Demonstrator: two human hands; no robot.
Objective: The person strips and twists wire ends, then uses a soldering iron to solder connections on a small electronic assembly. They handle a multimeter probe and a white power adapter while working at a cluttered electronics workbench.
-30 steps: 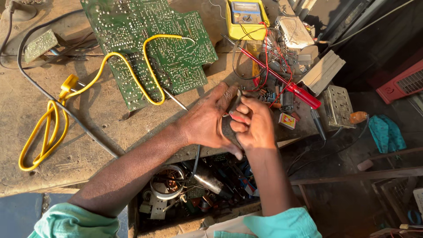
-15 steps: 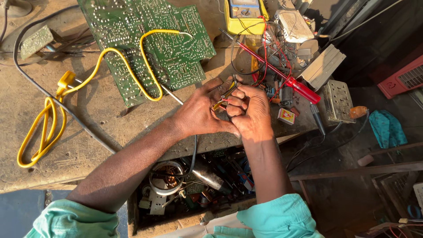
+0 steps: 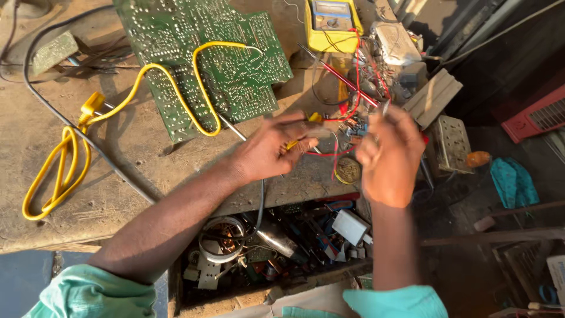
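small yellow part: sits at the left hand's [image 3: 272,150] fingertips, about 3 o'clock of the palm, just above the bench edge
thin metal piece: sticks up at 12 o'clock from the right hand [image 3: 389,154], blurred
left grip: fingers curled, pinched on the small yellow part [image 3: 292,143]
right grip: fingertips closed on the thin metal piece [image 3: 385,108]
hands: apart, red wire [image 3: 329,152] between them
surface: dusty workbench [image 3: 118,159]; green circuit board [image 3: 206,59] at 11 o'clock of the left hand, yellow cable [image 3: 70,153] at 9 o'clock, yellow multimeter [image 3: 331,23] at 12 o'clock
below: open drawer [image 3: 276,241] of parts
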